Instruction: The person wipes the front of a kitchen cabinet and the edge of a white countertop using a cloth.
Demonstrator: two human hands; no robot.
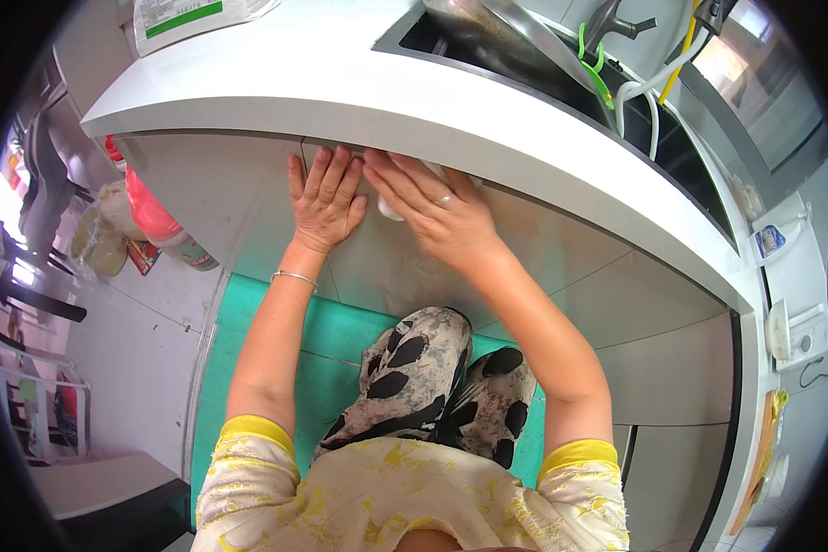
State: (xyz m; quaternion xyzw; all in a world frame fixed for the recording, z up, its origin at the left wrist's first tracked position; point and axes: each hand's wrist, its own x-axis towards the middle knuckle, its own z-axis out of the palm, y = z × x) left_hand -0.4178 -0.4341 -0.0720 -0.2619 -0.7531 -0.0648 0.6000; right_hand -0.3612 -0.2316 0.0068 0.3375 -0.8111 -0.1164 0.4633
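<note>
My left hand (326, 201) lies spread against a glossy cabinet door (386, 269), just under the edge of the white countertop (283, 76). It holds nothing, and a bracelet circles the wrist. Beside it, my right hand (436, 200), with a ring on one finger, presses a white cloth or wipe (388, 210) to the same cabinet front. Most of the white piece is hidden beneath the palm and fingers.
Above the counter edge is a dark sink (690, 172) holding a large metal pan (510, 41), near a faucet (614, 24). A white packet (200, 17) lies on the counter. Bottles and bags, including a pink-topped bottle (155, 207), stand on the floor at left. A green mat (248, 359) covers the floor below.
</note>
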